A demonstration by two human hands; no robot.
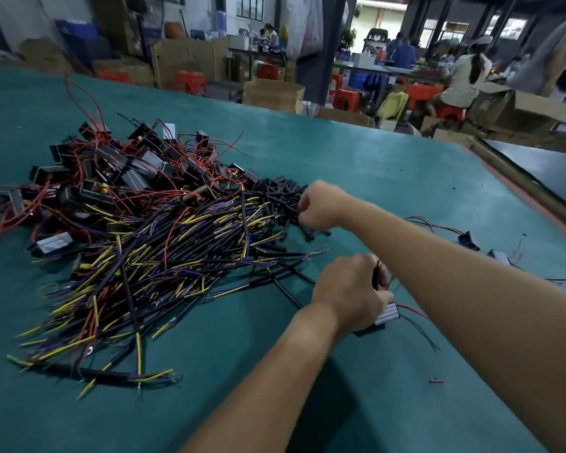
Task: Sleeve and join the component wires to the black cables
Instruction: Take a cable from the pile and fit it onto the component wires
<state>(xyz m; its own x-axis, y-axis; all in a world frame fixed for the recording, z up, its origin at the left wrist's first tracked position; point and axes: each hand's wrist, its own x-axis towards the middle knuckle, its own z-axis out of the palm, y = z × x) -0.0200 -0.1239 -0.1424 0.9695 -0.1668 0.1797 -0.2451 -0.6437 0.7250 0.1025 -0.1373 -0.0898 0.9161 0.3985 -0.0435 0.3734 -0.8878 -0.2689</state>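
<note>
Right hand (321, 204) curls over the heap of black sleeve pieces (281, 191), its grasp hidden; left hand (350, 289) grips the component (386, 313) with its red wires (412, 310), beside the black cables (177, 256); picking one sleeve only, wire end held steady, should ease threading.

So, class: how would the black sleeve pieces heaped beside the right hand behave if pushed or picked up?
The sleeve pieces look small and thin, so probably light. Being round tubes, they would likely roll or scatter if pushed. They lie straight, so probably keep shape when pinched.
</note>
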